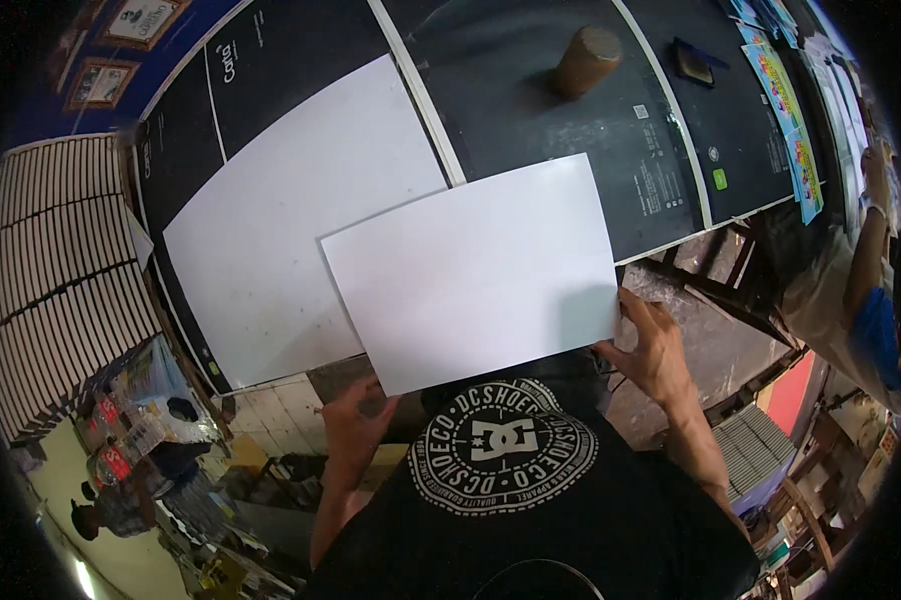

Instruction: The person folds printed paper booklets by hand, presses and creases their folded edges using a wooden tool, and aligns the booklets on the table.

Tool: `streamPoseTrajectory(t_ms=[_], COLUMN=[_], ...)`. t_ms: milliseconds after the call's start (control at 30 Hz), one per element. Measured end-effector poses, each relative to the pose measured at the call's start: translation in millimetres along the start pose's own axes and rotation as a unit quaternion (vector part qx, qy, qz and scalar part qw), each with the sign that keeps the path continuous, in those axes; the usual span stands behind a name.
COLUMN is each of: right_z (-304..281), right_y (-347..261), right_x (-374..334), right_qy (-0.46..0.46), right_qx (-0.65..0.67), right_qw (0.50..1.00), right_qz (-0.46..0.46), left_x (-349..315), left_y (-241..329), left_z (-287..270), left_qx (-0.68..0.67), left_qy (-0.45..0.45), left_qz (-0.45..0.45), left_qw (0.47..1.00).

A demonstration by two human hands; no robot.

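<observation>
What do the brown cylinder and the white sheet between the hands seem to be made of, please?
Cylinder: possibly wood or cardboard, dull; its brown side and paler top leave this open.
Sheet: probably paper or thin card, smooth, fairly matte; thin edge, no sharp glare.

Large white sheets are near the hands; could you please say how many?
2: the smaller sheet held between the left hand and right hand, the larger sheet flat on the black tabletop. More may be hidden beneath.

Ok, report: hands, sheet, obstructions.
Left hand, right hand: holding front white sheet by near corners. Overlaps larger white sheet in view. Nothing on top; brown cylinder apart.
</observation>
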State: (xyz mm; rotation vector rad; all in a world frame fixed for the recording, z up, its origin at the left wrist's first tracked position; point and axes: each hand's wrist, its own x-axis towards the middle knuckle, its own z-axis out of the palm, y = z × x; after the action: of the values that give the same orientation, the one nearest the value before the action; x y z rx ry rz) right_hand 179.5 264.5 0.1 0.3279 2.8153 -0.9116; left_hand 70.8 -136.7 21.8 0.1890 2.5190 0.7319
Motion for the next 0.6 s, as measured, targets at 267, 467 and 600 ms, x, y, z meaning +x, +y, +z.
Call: streamPoseTrajectory(t_ms=[267, 467, 600], right_z=[12.5, 18.3, 18.6], right_y=[57.3, 83.6, 77.9], right_x=[-7.1, 19.8, 44.7], right_qy=[0.077, 0.154, 0.127], right_qx=[-0.077, -0.133, -0.131], right_qw=[0.994, 0.961, 0.947], right_qz=[-0.031, -0.186, -0.263], left_x=[-11.6, 26.0, 53.3], left_y=[-62.6, -65.7, -59.2], left_z=[30.0, 19.4, 17.7], left_qx=[0.079, 0.180, 0.239], left_qy=[0.138, 0.189, 0.183], left_qz=[0.100, 0.222, 0.293], left_qw=[0.982, 0.940, 0.908])
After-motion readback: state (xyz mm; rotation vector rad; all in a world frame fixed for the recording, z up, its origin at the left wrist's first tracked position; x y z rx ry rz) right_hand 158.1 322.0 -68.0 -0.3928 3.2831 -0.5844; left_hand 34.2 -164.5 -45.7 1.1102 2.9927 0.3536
